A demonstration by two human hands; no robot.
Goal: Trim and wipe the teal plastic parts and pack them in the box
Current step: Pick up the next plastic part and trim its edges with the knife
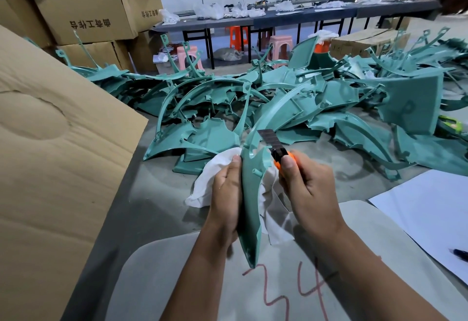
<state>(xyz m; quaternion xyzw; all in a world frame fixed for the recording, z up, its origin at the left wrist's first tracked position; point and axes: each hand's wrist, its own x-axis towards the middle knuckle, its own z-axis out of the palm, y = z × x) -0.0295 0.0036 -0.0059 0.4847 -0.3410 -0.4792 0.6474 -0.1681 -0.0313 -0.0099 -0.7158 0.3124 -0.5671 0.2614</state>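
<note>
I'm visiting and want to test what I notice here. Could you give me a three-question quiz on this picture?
1. True or false: the right hand holds an orange knife.
2. What does the left hand hold with the teal part? A) white cloth B) pen C) tape
3. Fill in: the knife's blade is ____ (out/retracted).

Key: 1 true; 2 A; 3 out.

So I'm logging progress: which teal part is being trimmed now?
The long curved teal part gripped with the white cloth in the left hand; the others lie piled behind.
</note>
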